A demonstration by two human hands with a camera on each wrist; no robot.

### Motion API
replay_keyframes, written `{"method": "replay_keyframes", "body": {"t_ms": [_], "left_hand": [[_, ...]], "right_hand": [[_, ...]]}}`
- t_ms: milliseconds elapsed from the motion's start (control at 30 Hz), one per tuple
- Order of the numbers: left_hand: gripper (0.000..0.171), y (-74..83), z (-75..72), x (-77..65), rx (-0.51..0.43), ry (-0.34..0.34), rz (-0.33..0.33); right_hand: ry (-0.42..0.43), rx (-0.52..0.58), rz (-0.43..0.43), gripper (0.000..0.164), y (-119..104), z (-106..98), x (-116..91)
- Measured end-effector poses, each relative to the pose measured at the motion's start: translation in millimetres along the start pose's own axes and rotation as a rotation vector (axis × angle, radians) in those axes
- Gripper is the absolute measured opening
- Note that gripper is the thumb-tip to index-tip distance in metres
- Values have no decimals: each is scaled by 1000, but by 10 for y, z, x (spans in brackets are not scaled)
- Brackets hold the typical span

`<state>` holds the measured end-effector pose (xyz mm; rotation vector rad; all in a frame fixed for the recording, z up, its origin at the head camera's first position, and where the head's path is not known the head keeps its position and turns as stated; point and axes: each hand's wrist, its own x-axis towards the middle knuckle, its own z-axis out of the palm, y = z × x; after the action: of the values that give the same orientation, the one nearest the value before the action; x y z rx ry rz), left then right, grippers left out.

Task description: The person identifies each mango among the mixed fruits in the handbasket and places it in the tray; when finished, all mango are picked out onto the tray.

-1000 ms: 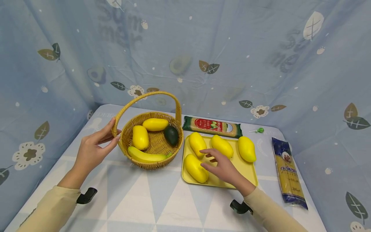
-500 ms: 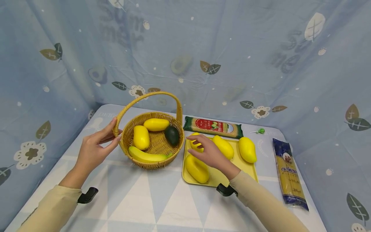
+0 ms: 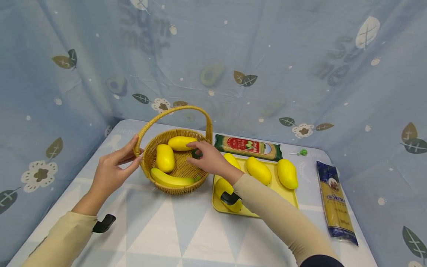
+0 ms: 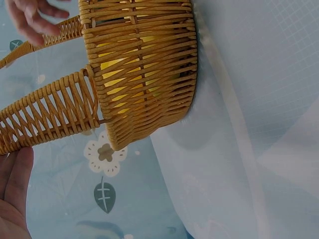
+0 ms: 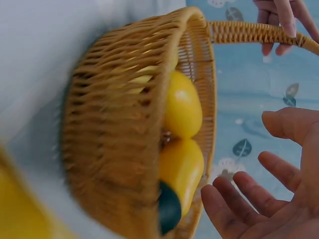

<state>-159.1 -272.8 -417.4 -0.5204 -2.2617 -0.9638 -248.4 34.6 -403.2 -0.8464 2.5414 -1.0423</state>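
My left hand (image 3: 115,168) pinches the handle (image 3: 156,118) of a round wicker basket (image 3: 178,191) between thumb and fingers. Inside the basket lie two yellow mangoes (image 3: 165,158), a banana (image 3: 171,180) and a dark green avocado (image 5: 169,208). Over the basket's right side hovers my right hand (image 3: 213,160), partly covering the avocado in the head view. Seen from the right wrist, its fingers are spread and hold nothing, apart from the fruit. A yellow tray (image 3: 248,212) with several mangoes (image 3: 258,170) lies to the right, partly beneath my right forearm.
Behind the tray lies a green and red pasta packet (image 3: 248,147). A green lollipop (image 3: 303,152) is to its right. Near the table's right edge is a blue and yellow pasta packet (image 3: 337,204). Patterned curtains (image 3: 213,55) enclose the table.
My right hand has moved left from above the tray to above the basket, hiding part of the avocado. The left hand stays on the handle. The view has shifted slightly.
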Motion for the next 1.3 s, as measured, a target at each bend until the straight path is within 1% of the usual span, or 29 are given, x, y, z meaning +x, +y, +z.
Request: {"method": "replay_keyframes", "body": {"t_ms": [67,200,333,467,633,767,900,1033,1167,1300], "left_hand": [[86,1,6,2,7,-1,0],[86,4,20,10,14,-2,8],[86,8,31,15,10,-2,10],[85,14,41,25,13,-6,8],[84,25,48,33,13,-4,11],[84,29,40,33,15,-6,8],[84,25,21,33,23,-5,5],[84,26,4,31,19,3,12],[84,26,-4,20,11,8,18],[84,19,-12,1,11,9,15]], "right_hand": [[-14,-45,-4,53,-81,55,117],[-46,-97,15,56,-171,203,336],[-70,-163,26,60,-219,362,513],[-68,-227,39,64,-251,481,665],[-69,-234,77,66,-266,574,815],[-98,-236,134,68,-291,619,880],[-165,-263,168,69,-328,661,900],[-213,-294,170,69,-358,701,900],[-212,-322,159,67,-364,725,898],[-221,-324,134,66,-346,733,889]]}}
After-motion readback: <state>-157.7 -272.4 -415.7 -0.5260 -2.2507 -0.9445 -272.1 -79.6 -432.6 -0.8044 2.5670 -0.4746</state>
